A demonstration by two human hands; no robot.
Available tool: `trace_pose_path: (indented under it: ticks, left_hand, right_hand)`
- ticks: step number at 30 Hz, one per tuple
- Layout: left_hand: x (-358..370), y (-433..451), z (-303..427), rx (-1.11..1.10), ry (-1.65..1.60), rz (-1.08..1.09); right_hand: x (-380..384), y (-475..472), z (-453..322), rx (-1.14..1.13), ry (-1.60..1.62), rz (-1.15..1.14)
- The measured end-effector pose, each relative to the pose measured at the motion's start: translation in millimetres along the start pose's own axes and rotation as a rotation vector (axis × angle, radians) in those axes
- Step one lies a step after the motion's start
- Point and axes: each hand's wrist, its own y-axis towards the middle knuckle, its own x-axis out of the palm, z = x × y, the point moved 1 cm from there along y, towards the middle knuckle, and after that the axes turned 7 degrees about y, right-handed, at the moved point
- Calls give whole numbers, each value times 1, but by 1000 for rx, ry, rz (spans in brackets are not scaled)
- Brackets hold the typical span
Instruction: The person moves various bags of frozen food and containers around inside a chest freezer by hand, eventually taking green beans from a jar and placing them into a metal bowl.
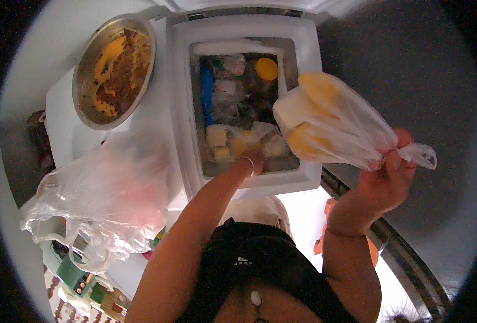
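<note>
My right hand [388,173] grips the knotted neck of a clear plastic bag [323,121] holding yellow and whitish chunks of food. The bag is raised over the right rim of an open chest freezer [309,52]. Inside the freezer's near end is my left hand [256,160], with a thin bracelet at the wrist. It is against or beside another clear bag [242,141] of pale and yellow chunks; its fingers are blurred and partly hidden. Farther in, the freezer holds wrapped packages [226,89], a blue item [207,95] along the left wall and a round yellow lid [266,69].
A large metal bowl [113,76] with orange and brown residue sits on the white surface [159,105] to the left. Nearer me there, a filled translucent plastic carrier bag [113,181] stands. A dark wall [404,80] borders the freezer on the right.
</note>
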Motion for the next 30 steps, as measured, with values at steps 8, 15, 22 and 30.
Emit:
trace_pose_path:
  ticks: [8, 15, 22, 30]
  left_hand:
    - [-16, -55, -48, -110, 101, 118]
    - [-58, -163, -21, -343, -191, 567]
    - [-63, -203, -16, -303, 135, 299]
    - [-57, -212, -34, 128, -1435, 658]
  right_hand:
    - [-50, 3, -2, 90, 69, -50]
    - [-71, -16, -3, 126, 54, 7]
    - [-67, -39, -12, 301, 55, 16]
    - [-56, -47, -7, 471, -153, -535]
